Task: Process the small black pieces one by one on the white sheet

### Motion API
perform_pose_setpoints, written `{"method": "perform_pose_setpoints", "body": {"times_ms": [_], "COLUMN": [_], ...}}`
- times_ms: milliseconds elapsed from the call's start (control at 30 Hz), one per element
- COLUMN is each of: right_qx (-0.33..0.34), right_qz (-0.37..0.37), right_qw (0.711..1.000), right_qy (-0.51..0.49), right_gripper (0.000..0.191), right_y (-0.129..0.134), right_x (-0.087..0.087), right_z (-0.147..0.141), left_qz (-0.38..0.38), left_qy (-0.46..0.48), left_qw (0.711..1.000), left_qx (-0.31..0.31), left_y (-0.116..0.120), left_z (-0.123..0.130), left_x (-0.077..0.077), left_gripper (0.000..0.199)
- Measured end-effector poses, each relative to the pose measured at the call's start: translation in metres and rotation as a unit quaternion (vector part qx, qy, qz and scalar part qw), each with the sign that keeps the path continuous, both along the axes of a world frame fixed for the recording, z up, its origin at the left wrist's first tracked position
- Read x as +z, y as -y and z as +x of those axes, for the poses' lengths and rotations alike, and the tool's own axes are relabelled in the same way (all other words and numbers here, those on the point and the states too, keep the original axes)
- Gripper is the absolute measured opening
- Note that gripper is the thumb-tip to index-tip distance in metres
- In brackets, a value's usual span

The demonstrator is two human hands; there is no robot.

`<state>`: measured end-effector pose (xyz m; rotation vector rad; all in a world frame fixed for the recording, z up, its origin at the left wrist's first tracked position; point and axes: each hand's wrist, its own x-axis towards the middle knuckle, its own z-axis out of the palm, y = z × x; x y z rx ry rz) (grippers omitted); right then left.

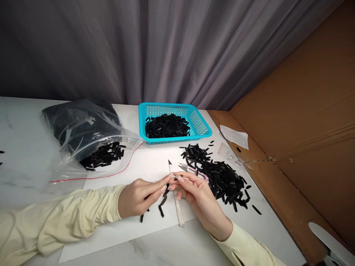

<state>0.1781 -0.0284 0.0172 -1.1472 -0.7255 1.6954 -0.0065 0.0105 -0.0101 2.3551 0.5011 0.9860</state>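
Observation:
My left hand (142, 195) and my right hand (198, 195) meet above the white paper, fingertips pinched together. A small dark piece (175, 179) shows between the right fingertips; the left fingers touch it or lie right beside it, and their grip is partly hidden. Beneath the hands lies a craft knife (179, 210) with its blade pointing away. Pink-handled scissors (194, 171) rest just behind my right hand. Several black pieces (161, 210) are scattered under the hands, and a large pile of them (226, 183) spreads to the right.
A blue basket (206, 132) holding black pieces stands at the back. To the left lies a clear zip bag (69, 155) of black pieces, with more spilling near its mouth. A cardboard wall (299, 111), a paper slip (235, 137) and a small clear bag (231, 155) are on the right.

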Motion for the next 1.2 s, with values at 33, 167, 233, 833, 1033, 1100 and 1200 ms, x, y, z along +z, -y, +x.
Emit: {"method": "perform_pose_setpoints", "body": {"times_ms": [33, 167, 233, 833, 1033, 1100, 1200], "right_qx": [-0.004, 0.013, 0.037, 0.070, 0.043, 0.039, 0.050], "right_qz": [-0.004, 0.013, 0.042, 0.203, 0.132, 0.131, 0.139], "right_qw": [1.000, 0.999, 0.995, 0.943, 0.980, 0.979, 0.970], "right_qy": [-0.004, 0.030, 0.081, 0.256, 0.143, 0.150, 0.194], "right_gripper": [0.027, 0.041, 0.044, 0.016, 0.014, 0.015, 0.014], "right_y": [0.000, 0.000, 0.001, 0.007, 0.008, 0.009, 0.010], "right_x": [0.000, -0.002, -0.004, -0.013, -0.010, -0.010, -0.010], "right_z": [0.001, 0.002, 0.001, -0.001, -0.002, -0.003, -0.002], "left_qz": [-0.011, -0.080, -0.105, -0.009, -0.026, -0.032, -0.042], "left_qy": [0.002, 0.007, 0.010, 0.040, 0.048, 0.045, 0.038], "left_qw": [1.000, 0.996, 0.993, 0.999, 0.998, 0.998, 0.998], "left_qx": [0.005, 0.033, 0.048, 0.036, 0.018, 0.017, 0.026], "left_y": [0.000, -0.003, -0.003, -0.003, -0.003, -0.003, -0.003], "left_z": [0.000, 0.000, 0.001, 0.003, 0.001, 0.000, 0.000], "left_x": [0.000, 0.000, 0.000, 0.002, -0.002, -0.003, -0.003], "left_gripper": [0.039, 0.038, 0.038, 0.031, 0.030, 0.030, 0.029]}}
